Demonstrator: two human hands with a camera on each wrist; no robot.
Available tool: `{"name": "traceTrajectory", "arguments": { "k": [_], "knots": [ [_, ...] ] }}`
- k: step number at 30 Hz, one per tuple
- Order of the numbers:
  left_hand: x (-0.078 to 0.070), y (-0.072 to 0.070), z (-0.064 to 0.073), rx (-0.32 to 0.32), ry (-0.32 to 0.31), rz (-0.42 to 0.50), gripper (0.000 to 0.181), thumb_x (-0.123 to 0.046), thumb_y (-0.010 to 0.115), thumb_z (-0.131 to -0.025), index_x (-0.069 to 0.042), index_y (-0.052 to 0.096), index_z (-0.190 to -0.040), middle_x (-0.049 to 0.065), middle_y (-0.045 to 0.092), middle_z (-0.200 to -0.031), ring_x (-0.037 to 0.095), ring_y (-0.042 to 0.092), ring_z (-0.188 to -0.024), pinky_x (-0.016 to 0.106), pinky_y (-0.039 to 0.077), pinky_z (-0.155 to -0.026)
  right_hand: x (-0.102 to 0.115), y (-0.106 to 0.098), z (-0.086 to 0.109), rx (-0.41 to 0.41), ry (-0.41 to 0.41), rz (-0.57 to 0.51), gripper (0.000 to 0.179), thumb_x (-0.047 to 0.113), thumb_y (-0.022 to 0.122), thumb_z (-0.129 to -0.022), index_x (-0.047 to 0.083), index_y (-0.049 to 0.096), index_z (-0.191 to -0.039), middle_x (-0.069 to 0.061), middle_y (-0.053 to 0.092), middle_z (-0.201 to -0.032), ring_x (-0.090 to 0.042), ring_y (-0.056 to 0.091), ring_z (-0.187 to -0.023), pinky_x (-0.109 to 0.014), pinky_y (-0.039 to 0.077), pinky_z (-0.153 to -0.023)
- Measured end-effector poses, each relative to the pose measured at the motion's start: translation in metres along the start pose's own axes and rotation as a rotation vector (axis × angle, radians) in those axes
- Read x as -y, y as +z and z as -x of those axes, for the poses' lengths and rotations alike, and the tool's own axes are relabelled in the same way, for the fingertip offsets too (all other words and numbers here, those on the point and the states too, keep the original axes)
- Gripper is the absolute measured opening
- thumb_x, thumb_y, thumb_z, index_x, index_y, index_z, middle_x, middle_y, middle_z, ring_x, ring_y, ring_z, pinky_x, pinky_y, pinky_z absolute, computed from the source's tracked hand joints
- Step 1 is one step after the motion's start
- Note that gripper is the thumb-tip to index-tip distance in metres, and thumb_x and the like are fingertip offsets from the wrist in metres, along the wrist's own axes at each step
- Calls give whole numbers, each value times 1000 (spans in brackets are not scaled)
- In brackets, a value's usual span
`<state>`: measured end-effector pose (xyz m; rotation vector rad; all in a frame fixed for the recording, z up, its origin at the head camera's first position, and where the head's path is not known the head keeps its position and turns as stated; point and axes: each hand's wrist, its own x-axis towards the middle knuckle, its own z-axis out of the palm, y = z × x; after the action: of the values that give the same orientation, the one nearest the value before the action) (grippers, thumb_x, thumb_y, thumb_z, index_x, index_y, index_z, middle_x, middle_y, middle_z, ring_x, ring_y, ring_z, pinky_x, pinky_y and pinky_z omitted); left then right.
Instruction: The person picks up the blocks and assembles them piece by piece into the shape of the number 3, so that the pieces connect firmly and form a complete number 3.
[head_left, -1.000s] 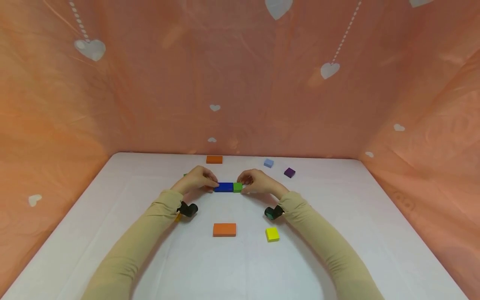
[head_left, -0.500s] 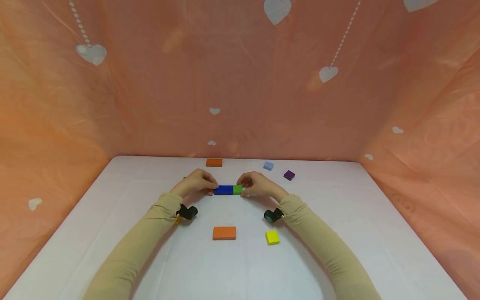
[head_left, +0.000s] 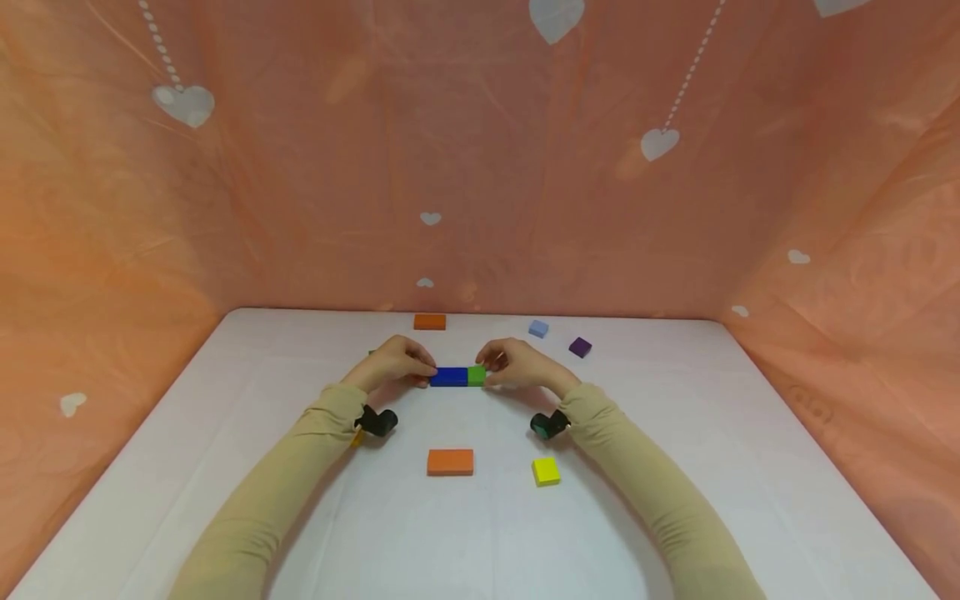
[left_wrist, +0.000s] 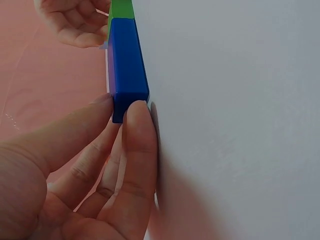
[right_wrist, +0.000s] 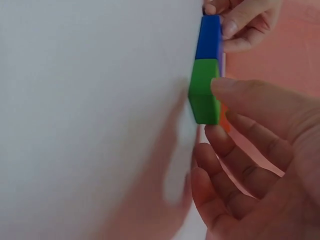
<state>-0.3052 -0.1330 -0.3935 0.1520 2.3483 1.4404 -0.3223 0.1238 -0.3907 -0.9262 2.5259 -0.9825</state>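
A long blue block (head_left: 449,377) and a short green block (head_left: 477,377) lie end to end in a row at the middle of the table. My left hand (head_left: 393,362) pinches the blue block's left end, thumb on one long side and a finger on the other in the left wrist view. At the opposite end, my right hand (head_left: 519,364) holds the green block (right_wrist: 205,80) between thumb and index fingertip, its other fingers loosely bent below. The blocks' faces meet flush in the right wrist view.
One orange block (head_left: 450,462) lies nearer me, with a yellow block (head_left: 546,472) to its right. Farther back are another orange block (head_left: 430,322), a light blue block (head_left: 538,328) and a purple block (head_left: 580,347). My left arm partly hides a yellow-orange piece (head_left: 357,437).
Both hands keep their places on the two blocks. The whole head view shifts slightly down, then back up; the blocks keep their layout.
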Motion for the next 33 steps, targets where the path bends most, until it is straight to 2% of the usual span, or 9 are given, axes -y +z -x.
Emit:
{"name": "traceTrajectory", "arguments": {
  "k": [9, 17, 25, 33],
  "knots": [
    [0, 1, 0, 10, 14, -2, 19, -5, 67, -89, 7, 66, -103, 13, 66, -87, 18, 65, -69, 28, 56, -70, -2, -21, 9, 0, -25, -30, 41, 7, 74, -84, -4, 59, -120, -15, 62, -108, -25, 59, -99, -33, 50, -90],
    [1, 1, -1, 0, 0, -8, 19, -6, 68, -89, 6, 66, -103, 13, 65, -88, 18, 65, -68, 28, 56, -70, 5, -49, 22, -36, -37, -98, 41, 1, 70, -85, -6, 56, -123, -28, 57, -117, -41, 55, -110, -41, 47, -94],
    [1, 0, -1, 8, -3, -1, 19, -5, 68, -89, 6, 66, -103, 13, 66, -88, 18, 65, -69, 28, 56, -71, 4, -74, 38, -100, -11, -104, 44, 5, 72, -84, -2, 57, -125, -20, 60, -117, -41, 54, -113, -42, 45, -97],
    [1, 0, -1, 9, -8, -1, 20, -6, 68, -89, 6, 66, -104, 14, 65, -90, 19, 66, -71, 29, 56, -72, -10, -90, 55, -157, 1, -119, 44, 5, 69, -87, -5, 54, -127, -28, 57, -119, -41, 54, -113, -48, 44, -96]
  ]
}}
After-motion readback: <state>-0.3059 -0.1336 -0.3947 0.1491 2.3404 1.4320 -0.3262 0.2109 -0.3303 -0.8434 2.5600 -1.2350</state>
